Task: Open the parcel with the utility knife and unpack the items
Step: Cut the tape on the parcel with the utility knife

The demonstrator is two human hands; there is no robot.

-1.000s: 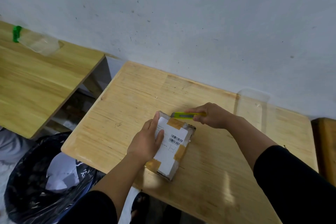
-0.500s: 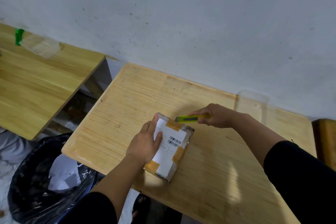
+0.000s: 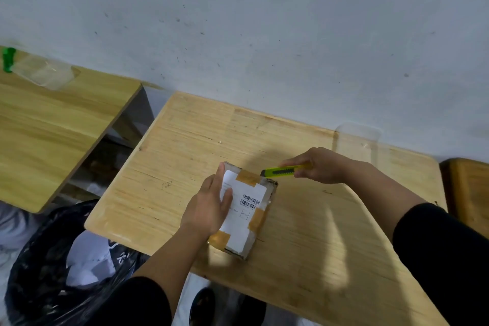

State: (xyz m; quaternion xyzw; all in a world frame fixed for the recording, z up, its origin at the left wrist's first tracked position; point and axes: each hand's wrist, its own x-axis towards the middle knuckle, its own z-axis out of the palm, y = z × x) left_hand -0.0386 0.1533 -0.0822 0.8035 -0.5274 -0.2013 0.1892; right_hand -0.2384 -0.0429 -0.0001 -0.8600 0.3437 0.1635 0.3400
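Observation:
A small parcel (image 3: pixel 247 213) wrapped in clear tape, with a white barcode label and brown tape strips, lies on the wooden table (image 3: pixel 304 246). My left hand (image 3: pixel 209 206) rests flat on its left side, pressing it down. My right hand (image 3: pixel 317 165) grips a yellow-green utility knife (image 3: pixel 281 171), its tip at the parcel's far right corner. The blade itself is too small to make out.
A clear plastic tub (image 3: pixel 357 143) stands at the table's back edge by the wall. A black bin bag (image 3: pixel 60 272) with white paper sits on the floor at the left. A second table (image 3: pixel 53 127) at the left carries another clear container (image 3: pixel 45 74).
My right hand has slid the knife rightward along the parcel's far edge, from over the brown tape to the far right corner. The left hand stayed on the parcel.

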